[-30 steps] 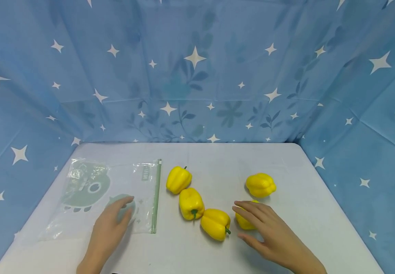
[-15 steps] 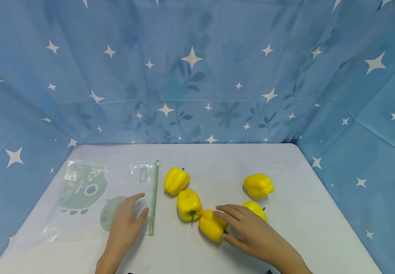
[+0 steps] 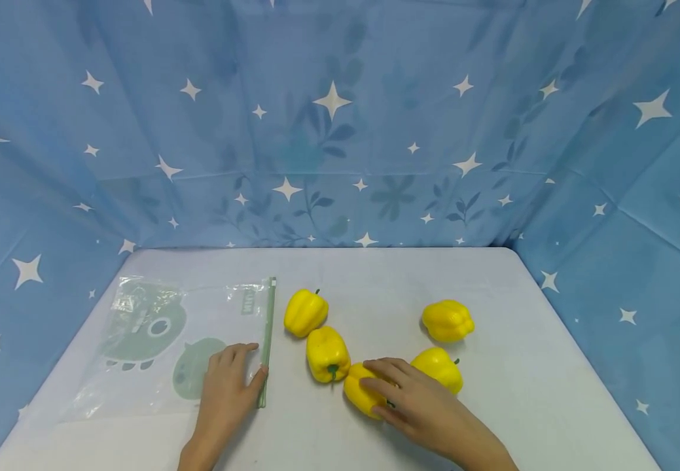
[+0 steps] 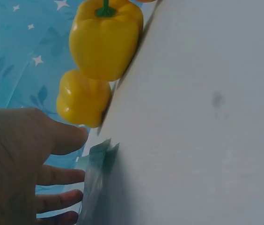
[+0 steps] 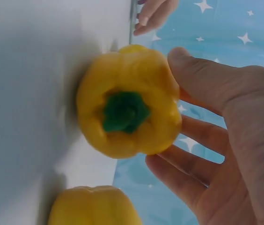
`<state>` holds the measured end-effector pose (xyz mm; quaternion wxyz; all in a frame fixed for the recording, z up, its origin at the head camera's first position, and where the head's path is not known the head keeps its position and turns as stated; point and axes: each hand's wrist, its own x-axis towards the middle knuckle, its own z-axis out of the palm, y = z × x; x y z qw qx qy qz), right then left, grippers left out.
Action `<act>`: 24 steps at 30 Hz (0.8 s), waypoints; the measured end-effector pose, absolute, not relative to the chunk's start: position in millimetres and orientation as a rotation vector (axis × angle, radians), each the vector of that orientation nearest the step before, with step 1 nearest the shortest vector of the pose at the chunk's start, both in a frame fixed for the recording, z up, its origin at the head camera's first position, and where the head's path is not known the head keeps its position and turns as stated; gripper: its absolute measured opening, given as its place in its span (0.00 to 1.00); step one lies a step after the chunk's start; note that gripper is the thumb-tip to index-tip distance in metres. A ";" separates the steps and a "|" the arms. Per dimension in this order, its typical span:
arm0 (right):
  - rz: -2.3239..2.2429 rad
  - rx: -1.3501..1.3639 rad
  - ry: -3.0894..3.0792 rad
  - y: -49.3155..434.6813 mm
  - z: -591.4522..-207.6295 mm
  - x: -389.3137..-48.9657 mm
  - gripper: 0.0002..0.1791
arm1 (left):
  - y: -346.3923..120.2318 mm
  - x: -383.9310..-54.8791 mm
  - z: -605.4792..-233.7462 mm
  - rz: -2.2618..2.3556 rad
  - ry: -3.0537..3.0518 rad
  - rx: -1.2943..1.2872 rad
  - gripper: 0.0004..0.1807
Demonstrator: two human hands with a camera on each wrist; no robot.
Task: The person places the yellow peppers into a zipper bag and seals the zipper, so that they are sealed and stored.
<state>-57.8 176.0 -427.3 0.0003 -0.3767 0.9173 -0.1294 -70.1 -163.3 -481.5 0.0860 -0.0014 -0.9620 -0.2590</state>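
Observation:
In the head view, my left hand (image 3: pixel 226 389) lies low over a clear plastic zip bag (image 3: pixel 210 304) with green cartoon prints. Its thumb is right at the green zip strip (image 3: pixel 269 327); the left wrist view shows thumb and fingers spread apart by the bag's edge. My right hand (image 3: pixel 425 405) has thumb and fingers around a yellow bell pepper (image 5: pixel 122 103) lying on the table, its green stem facing the right wrist camera. Two more yellow bell peppers (image 3: pixel 328 355) (image 3: pixel 306 313) lie between that one and the bag.
Another yellow bell pepper (image 3: pixel 441 368) lies just beyond the right hand, with one more pepper (image 3: pixel 448 320) farther back. The white table (image 3: pixel 375 275) is backed by a blue star-patterned curtain (image 3: pixel 328 144), which also hangs at both sides.
My right hand has moved left from the pepper by the right side onto the nearest middle one. My left hand has slid right across the bag to its zip strip.

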 end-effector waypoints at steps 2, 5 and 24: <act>-0.388 -1.202 2.882 174.6 -428.8 -56.2 0.23 | -162.3 -68.2 -482.8 -0.729 -2.883 -0.007 0.26; -0.341 -1.202 2.886 173.0 -429.2 -54.2 0.28 | -159.6 -68.0 -484.1 -0.672 -2.895 -0.005 0.29; -0.279 -1.206 2.983 167.7 -441.3 -44.7 0.36 | -167.2 -69.2 -487.0 -0.792 -2.728 0.049 0.11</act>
